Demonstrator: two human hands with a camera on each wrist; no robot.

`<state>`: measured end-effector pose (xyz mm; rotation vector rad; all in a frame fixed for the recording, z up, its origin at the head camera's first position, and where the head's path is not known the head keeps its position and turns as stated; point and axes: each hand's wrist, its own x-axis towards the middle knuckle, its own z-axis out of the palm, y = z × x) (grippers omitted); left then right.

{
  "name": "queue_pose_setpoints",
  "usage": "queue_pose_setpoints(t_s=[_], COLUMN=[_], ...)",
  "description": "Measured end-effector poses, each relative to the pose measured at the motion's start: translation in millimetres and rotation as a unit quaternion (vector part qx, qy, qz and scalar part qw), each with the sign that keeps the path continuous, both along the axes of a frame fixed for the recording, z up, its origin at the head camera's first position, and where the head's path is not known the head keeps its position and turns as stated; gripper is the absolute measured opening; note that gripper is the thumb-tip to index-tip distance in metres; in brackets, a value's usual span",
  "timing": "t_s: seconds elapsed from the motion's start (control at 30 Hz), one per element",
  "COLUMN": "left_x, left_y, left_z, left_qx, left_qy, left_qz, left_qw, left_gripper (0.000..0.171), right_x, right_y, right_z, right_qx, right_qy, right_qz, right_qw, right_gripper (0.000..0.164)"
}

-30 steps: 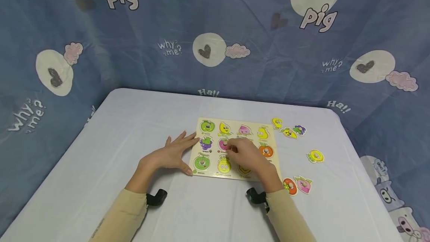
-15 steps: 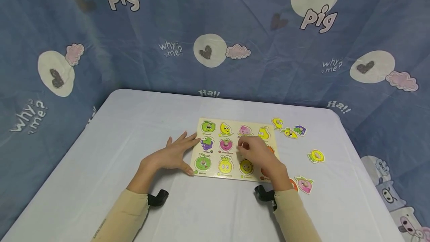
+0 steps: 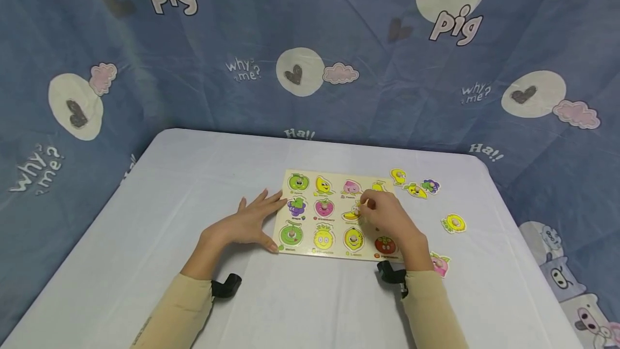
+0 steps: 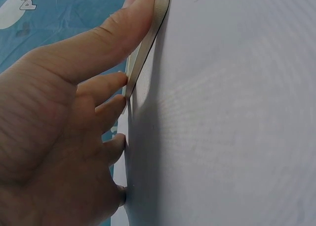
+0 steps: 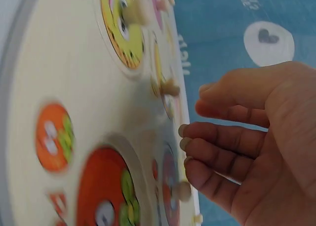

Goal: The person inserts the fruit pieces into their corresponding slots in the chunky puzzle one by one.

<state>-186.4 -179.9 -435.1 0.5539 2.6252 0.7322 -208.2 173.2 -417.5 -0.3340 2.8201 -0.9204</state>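
Note:
On the white table lies a wooden fruit puzzle board [image 3: 312,173]. My left hand [image 3: 244,224] rests along its left edge with fingers spread. In the left wrist view, the thumb [image 4: 118,33] lies along the board's side. My right hand [image 3: 387,215] is over the board's right half, fingertips beside the banana piece [image 3: 351,214]. The right wrist view shows loosely bent fingers with nothing between them, apart from the banana's wooden knob [image 5: 170,88]. A strawberry piece [image 3: 324,208], a melon piece [image 3: 291,234] and a lemon piece [image 3: 353,239] sit in the board. My right hand hides the orange.
Right of the board lie loose pieces: two yellow fruit pieces, one rounded [image 3: 399,176] and one longer [image 3: 415,191], a grape piece [image 3: 430,186], a pineapple piece [image 3: 454,223] and a pink fruit piece [image 3: 439,264], partly behind my right wrist. A patterned blue cloth [image 3: 310,112] hangs behind the table.
My right hand has left the strawberry piece and moved right to the banana, uncovering the strawberry and the lemon. It now covers the orange. My left hand has stayed at the board's edge.

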Motion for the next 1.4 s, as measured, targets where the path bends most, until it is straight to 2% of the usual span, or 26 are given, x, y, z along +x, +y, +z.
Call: queue_pose_setpoints(t_s=[0.17, 0.4, 0.73, 1.13, 1.4], left_x=[-0.2, 0.3, 0.8, 2.2, 1.6], left_y=[-1.1, -0.6, -0.1, 0.9, -0.1], left_z=[-1.9, -1.2, 3.3, 5.7, 3.3], left_qx=[0.002, 0.0, -0.002, 0.0, 0.0], left_qy=[0.001, 0.002, 0.002, -0.001, 0.0], left_qz=[0.0, 0.001, -0.001, -0.001, -0.001], left_qw=[1.0, 1.0, 1.0, 1.0, 1.0], left_gripper=[0.123, 0.124, 0.123, 0.122, 0.123], right_x=[-3.3, -6.3, -7.8, -4.0, -0.5], right_y=[16.0, 40.9, 68.6, 103.1, 122.2], right_z=[3.4, 4.6, 4.3, 4.8, 3.7], right_qx=[0.009, 0.02, 0.05, 0.068, 0.068], right_qy=[0.022, 0.012, 0.025, 0.017, -0.008], right_qz=[-0.013, -0.063, -0.111, -0.157, -0.187], right_qw=[1.0, 0.998, 0.992, 0.985, 0.98], right_gripper=[0.017, 0.02, 0.025, 0.03, 0.03])
